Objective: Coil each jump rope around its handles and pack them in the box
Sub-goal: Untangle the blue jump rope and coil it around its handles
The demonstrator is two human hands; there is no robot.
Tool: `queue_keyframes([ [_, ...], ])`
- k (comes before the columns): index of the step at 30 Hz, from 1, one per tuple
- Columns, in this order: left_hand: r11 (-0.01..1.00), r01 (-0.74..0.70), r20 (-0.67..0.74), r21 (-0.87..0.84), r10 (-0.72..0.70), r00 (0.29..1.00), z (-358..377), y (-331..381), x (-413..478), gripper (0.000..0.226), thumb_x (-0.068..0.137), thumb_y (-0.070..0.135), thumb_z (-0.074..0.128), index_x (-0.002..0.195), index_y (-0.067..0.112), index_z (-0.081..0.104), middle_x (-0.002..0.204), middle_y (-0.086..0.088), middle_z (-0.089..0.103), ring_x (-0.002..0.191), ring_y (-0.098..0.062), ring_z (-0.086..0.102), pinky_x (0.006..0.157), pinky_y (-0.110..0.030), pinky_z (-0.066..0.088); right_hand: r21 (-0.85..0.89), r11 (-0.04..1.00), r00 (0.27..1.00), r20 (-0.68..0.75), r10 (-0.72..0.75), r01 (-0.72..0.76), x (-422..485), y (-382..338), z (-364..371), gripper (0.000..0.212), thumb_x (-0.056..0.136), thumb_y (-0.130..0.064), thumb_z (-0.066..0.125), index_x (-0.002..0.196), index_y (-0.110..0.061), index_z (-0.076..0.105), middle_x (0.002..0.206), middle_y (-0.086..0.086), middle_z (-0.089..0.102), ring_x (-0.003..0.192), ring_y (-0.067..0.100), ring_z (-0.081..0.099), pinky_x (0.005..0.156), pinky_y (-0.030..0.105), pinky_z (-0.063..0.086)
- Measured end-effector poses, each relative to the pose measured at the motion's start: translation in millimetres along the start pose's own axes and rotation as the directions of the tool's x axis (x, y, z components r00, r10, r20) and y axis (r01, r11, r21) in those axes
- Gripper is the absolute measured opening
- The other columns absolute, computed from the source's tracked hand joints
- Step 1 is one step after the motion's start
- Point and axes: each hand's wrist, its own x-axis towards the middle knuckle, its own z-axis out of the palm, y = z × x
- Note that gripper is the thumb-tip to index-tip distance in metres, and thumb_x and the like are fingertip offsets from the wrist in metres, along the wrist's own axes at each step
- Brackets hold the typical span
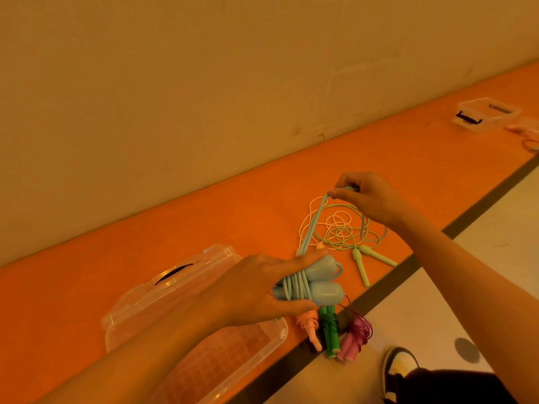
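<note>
Your left hand (262,290) grips paired blue handles (323,282), coils round them. Your right hand (367,196), at 1 o'clock from it, pinches blue cord (313,223) taut. Clear box (140,298) at 8 o'clock.

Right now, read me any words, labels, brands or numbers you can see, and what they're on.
None readable.
Far clear box: a dark strip on it, too small and blurred to read.
Near clear box and blue jump rope: no print visible.

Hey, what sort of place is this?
Likely a gym or playroom floor: an orange mat runs along a bare wall, a clear box and loose ropes lie on it, and a blue jump rope is being coiled.
</note>
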Motion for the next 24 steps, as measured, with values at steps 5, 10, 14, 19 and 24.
queue_keyframes([
  [5,0.996,-0.012,0.04,0.093,0.008,0.999,-3.5,1.9,-3.9,0.077,0.092,0.062,0.056,0.152,0.056,0.009,0.067,0.013,0.045,0.068,0.006,0.049,0.057,-0.019,0.034,0.049,0.999,0.999,-0.048,0.006,-0.003,2.0,-16.1,3.3,0.019,0.091,-0.033,0.067,0.087,-0.015,0.069,0.064,0.002,0.052,0.05,0.001,0.038,0.046,0.016,0.028],
  [10,0.999,-0.013,0.016,0.033,0.012,1.0,-3.7,2.1,-5.2,0.076,0.091,0.063,0.055,0.148,0.064,0.005,0.071,0.005,0.054,0.067,-0.006,0.053,0.056,-0.024,0.039,0.374,0.926,0.991,-0.098,0.091,-0.048,-5.1,-28.4,-4.5,0.021,0.086,-0.041,0.065,0.083,-0.021,0.07,0.097,0.026,0.064,0.088,0.027,0.058,0.085,0.046,0.048],
  [14,1.0,0.024,-0.007,0.01,-0.023,1.0,-1.8,-10.8,-3.9,0.076,0.088,0.067,0.054,0.145,0.068,0.004,0.072,0.001,0.057,0.062,-0.015,0.052,0.059,-0.037,0.044,0.33,0.942,0.993,-0.066,0.095,-0.068,-7.3,-31.2,-6.0,0.018,0.09,-0.036,0.063,0.083,-0.02,0.068,0.099,0.021,0.068,0.094,0.03,0.062,0.095,0.052,0.046],
  [19,0.999,0.034,-0.01,0.024,-0.033,0.999,1.4,-13.1,-5.9,0.075,0.089,0.068,0.053,0.143,0.071,0.001,0.073,0.005,0.057,0.064,-0.012,0.053,0.059,-0.031,0.044,0.354,0.925,0.985,-0.051,0.166,-0.138,-7.7,-24.5,-1.2,0.026,0.085,-0.049,0.063,0.08,-0.025,0.07,0.103,0.031,0.062,0.102,0.049,0.056,0.095,0.065,0.044],
  [24,0.98,0.065,-0.053,0.187,-0.056,0.997,7.3,-24.5,-5.3,0.075,0.087,0.076,0.041,0.146,0.065,-0.004,0.082,0.009,0.06,0.069,-0.007,0.055,0.061,-0.03,0.046,0.219,0.966,0.991,0.007,0.137,-0.135,-8.7,-25.6,5.7,0.033,0.095,-0.046,0.054,0.091,-0.016,0.067,0.079,0.016,0.054,0.065,0.018,0.044,0.055,0.032,0.036],
])
